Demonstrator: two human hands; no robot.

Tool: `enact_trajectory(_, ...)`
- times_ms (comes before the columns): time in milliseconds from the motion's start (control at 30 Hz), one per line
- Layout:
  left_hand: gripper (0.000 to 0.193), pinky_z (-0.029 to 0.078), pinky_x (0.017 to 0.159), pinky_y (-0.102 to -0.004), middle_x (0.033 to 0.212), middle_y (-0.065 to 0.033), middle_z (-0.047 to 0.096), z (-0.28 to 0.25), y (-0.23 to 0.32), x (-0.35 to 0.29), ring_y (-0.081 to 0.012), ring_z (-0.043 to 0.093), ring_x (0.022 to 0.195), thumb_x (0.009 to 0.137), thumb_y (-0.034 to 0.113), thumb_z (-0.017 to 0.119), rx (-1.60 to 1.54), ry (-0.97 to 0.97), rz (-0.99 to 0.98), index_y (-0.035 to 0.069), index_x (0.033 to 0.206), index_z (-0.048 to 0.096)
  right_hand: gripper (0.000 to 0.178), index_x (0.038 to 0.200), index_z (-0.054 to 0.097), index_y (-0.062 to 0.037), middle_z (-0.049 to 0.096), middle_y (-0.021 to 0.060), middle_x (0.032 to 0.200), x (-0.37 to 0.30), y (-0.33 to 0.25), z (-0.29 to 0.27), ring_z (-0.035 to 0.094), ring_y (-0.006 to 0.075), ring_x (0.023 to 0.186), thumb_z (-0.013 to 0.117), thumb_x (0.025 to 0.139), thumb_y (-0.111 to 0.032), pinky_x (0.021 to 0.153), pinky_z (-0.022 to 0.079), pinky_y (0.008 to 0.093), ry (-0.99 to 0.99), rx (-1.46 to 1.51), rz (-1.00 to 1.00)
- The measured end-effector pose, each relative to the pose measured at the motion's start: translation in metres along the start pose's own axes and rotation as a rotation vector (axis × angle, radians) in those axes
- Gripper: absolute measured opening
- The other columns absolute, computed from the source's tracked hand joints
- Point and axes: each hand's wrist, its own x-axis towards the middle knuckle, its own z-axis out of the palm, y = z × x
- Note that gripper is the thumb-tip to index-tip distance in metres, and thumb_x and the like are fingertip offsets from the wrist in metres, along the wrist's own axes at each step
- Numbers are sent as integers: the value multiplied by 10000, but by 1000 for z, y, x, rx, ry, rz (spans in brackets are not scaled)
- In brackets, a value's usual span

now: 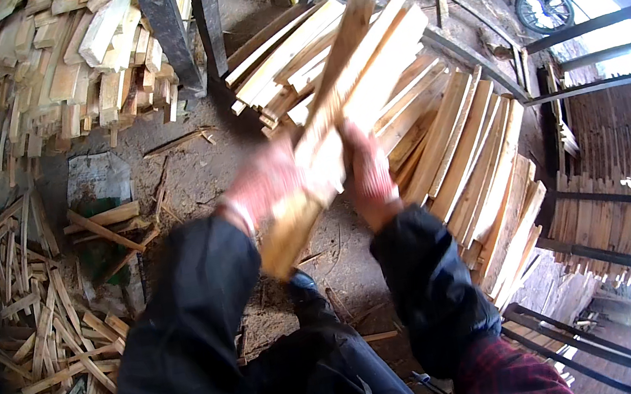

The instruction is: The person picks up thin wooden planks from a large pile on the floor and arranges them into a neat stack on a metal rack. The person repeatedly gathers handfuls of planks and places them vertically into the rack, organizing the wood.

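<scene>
Held boards (pixel 350 101): a small bundle, tilted, upper ends across the left part of the plank row (pixel 451 138) as we see it, lower end hanging left of that row. We cannot tell if bundle and row touch.

Our left hand (pixel 267 176), in a knit glove, is clamped on the bundle's left side, left of the plank row; motion blurs the fingers. Our right hand (pixel 369 168) is clamped on the opposite side, just beside the row, thumb up along the edge, other fingers mostly hidden. We judge the two-sided grip squeezes loose pieces into one bundle and keeps them from sliding apart; the gloves likely spare us splinters.

The plank row itself: boards leaning over one another in a fan, long sides roughly parallel, probably so each is easy to pick up.

Farther left of the row, dark metal posts (pixel 207 16) stand beside a tall timber stack (pixel 56 73), its ends facing us, we think for compact storage. Nearer us and left of the row, a scrap heap (pixel 54 321) lies jumbled, seemingly unsorted. Right of the row, a metal frame (pixel 614 203) stands before more upright-looking slats (pixel 614 232).
</scene>
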Motion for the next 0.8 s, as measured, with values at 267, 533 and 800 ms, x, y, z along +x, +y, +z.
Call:
enact_trajectory(267,634,471,890,-443,1074,-222,623,-35,-117,-111,-389,581,1048,801,520,661,635,633,-265,26,1185,567,544,1315,466,50,576,114,1207,-21,146,-24,575,187,1077,646,898,-249,911,497,326,-454,-582,501)
enact_trajectory(533,724,391,1035,-390,1357,-223,500,89,-257,-430,-358,475,1257,828,531,629,-69,313,-936,-3,1306,527,567,1298,525,6,617,117,1192,-205,312,-77,596,245,1041,697,837,-275,902,468,320,-379,-980,1192)
enact_trajectory(800,920,414,1010,-403,1256,-301,542,58,-431,-574,-416,512,1200,700,512,761,-316,1220,-1060,-57,1341,426,708,1256,541,-18,595,257,1190,-214,528,-5,548,394,1144,666,768,-516,965,435,450,-1225,-1770,378)
